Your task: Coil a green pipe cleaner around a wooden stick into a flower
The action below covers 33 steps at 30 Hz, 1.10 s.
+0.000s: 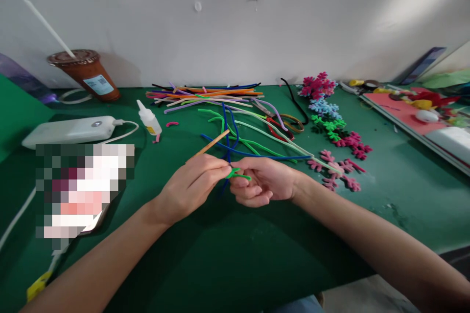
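Note:
My left hand point(191, 183) and my right hand point(259, 181) meet above the green table, both closed in a pinch. Between their fingertips is a short bent piece of green pipe cleaner point(240, 176). A thin tan stick point(209, 145) sticks up from behind my left hand; whether that hand grips it I cannot tell. Just beyond the fingers, blue pipe cleaners point(257, 155) cross longer green pipe cleaners point(270, 150) on the table. Pink branched pipe-cleaner snowflakes point(330, 166) lie right of my right hand, near the end of a pale green strand.
Mixed pipe cleaners point(205, 94) lie along the wall, with scissors point(281, 127) nearby. At left are a drink cup point(99, 80), a white power bank point(69, 129), a small glue bottle point(149, 118) and a blurred-out phone point(88, 190). More snowflakes point(326, 107) and a red board point(396, 112) occupy the right.

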Available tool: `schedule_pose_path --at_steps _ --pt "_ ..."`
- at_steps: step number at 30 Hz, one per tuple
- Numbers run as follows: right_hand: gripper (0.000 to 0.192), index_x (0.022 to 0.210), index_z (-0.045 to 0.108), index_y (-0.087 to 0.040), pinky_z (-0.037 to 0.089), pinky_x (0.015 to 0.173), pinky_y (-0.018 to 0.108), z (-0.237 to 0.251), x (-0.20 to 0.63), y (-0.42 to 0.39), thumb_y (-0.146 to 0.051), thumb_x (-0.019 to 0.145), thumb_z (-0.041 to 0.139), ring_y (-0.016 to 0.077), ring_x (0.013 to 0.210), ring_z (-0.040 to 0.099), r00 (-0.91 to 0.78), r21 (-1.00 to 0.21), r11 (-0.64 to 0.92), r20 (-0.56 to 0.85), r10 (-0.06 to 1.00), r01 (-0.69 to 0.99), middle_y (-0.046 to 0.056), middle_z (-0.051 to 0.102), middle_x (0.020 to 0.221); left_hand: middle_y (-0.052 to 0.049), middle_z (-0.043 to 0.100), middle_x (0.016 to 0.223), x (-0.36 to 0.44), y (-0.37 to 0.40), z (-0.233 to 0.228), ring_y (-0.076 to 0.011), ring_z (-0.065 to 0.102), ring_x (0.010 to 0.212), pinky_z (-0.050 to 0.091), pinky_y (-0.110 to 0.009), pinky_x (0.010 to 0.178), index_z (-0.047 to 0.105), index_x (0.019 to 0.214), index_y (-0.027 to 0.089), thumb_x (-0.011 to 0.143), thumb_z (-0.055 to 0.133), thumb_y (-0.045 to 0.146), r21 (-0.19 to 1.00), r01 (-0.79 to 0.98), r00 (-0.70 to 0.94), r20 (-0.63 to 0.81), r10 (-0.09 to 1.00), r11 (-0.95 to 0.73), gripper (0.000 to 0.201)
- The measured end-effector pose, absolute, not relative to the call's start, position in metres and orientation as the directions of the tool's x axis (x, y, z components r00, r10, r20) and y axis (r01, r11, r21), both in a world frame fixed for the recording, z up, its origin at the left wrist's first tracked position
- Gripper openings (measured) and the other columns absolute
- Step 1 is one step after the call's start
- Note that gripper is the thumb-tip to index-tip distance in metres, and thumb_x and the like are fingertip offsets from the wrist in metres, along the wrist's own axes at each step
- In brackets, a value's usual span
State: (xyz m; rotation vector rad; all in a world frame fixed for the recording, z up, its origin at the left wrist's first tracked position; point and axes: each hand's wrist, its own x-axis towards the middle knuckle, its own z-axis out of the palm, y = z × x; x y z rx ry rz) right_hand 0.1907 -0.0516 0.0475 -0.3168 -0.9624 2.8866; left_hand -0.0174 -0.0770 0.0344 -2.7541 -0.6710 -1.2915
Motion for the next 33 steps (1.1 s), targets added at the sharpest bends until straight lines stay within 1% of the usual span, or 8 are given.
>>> schedule_pose_path --at_steps 4,11,16,20,23,27,31,33 --pt "0.033 0.067 0.042 -0.016 0.018 0.034 0.017 0.052 0.189 -0.055 -0.031 0.095 0.033 0.0049 0.038 0.031 -0.958 -0.6 -0.798 -0.187 0.216 -0.063 -0.007 0.029 0.051 -0.011 0.065 0.105 -0.019 -0.077 0.035 -0.0196 0.062 0.099 0.055 -0.033 0.084 0.057 0.113 0.014 0.079 0.059 -0.002 0.159 0.375 0.577 0.731 0.365 -0.913 0.038" --pt "0.028 0.069 0.046 -0.015 0.018 0.036 0.016 0.058 0.189 -0.061 -0.029 0.093 0.046 0.0041 0.041 0.038 -0.869 -0.806 -0.579 -0.195 0.455 -0.122 -0.008 0.029 0.053 -0.01 0.067 0.098 -0.018 -0.074 0.036 -0.0181 0.064 0.093 0.054 -0.033 0.083 0.059 0.106 0.012 0.077 0.061 -0.003 0.159 0.387 0.544 0.755 0.364 -0.908 0.033" --pt "0.027 0.071 0.044 -0.017 0.024 0.039 0.017 0.063 0.193 -0.06 -0.032 0.092 0.049 0.0051 0.046 0.042 -0.823 -0.963 -0.269 -0.141 0.55 -0.015 -0.008 0.033 0.057 -0.006 0.068 0.092 -0.013 -0.074 0.04 -0.0149 0.064 0.089 0.052 -0.029 0.085 0.059 0.099 0.013 0.083 0.057 0.001 0.235 0.427 0.536 0.712 0.454 -0.873 0.021" --pt "0.023 0.072 0.045 -0.017 0.033 0.049 0.019 0.069 0.195 -0.06 -0.026 0.094 0.043 0.0058 0.049 0.043 -0.761 -0.98 0.122 -0.044 0.647 0.16 -0.007 0.04 0.057 -0.003 0.067 0.09 -0.01 -0.076 0.043 -0.0123 0.064 0.088 0.05 -0.023 0.082 0.06 0.094 0.016 0.087 0.055 0.008 0.324 0.503 0.497 0.65 0.575 -0.801 0.012" --pt "0.023 0.072 0.049 -0.017 0.034 0.056 0.021 0.071 0.196 -0.061 -0.021 0.094 0.042 0.0067 0.054 0.042 -0.714 -0.826 0.457 0.099 0.694 0.33 -0.005 0.045 0.06 -0.002 0.067 0.089 -0.01 -0.077 0.044 -0.0111 0.064 0.085 0.049 -0.021 0.078 0.059 0.092 0.017 0.089 0.053 0.012 0.41 0.52 0.481 0.585 0.653 -0.75 0.008" --pt "0.023 0.077 0.051 -0.016 0.03 0.057 0.024 0.068 0.199 -0.061 -0.02 0.096 0.04 0.0095 0.061 0.041 -0.77 -0.466 0.771 0.252 0.587 0.434 -0.001 0.051 0.069 0.001 0.065 0.081 -0.008 -0.076 0.046 -0.0095 0.062 0.073 0.048 -0.02 0.07 0.06 0.089 0.018 0.089 0.052 0.016 0.6 0.5 0.477 0.411 0.777 -0.624 0.008" --pt "0.028 0.078 0.055 -0.014 0.025 0.052 0.029 0.066 0.199 -0.064 -0.01 0.094 0.033 0.0136 0.061 0.042 -0.855 0.056 0.893 0.321 0.408 0.447 0.004 0.054 0.069 0.003 0.06 0.066 -0.006 -0.074 0.051 -0.0089 0.058 0.06 0.047 -0.02 0.059 0.059 0.08 0.017 0.088 0.054 0.022 0.867 0.38 0.448 0.134 0.884 -0.324 0.011" --pt "0.031 0.076 0.056 -0.013 0.023 0.05 0.03 0.067 0.198 -0.066 -0.007 0.094 0.03 0.0144 0.061 0.042 -0.881 0.207 0.887 0.339 0.331 0.413 0.004 0.053 0.067 0.003 0.058 0.063 -0.006 -0.072 0.054 -0.0093 0.057 0.056 0.048 -0.021 0.056 0.057 0.077 0.016 0.088 0.055 0.026 0.954 0.263 0.485 -0.001 0.875 -0.144 0.015"
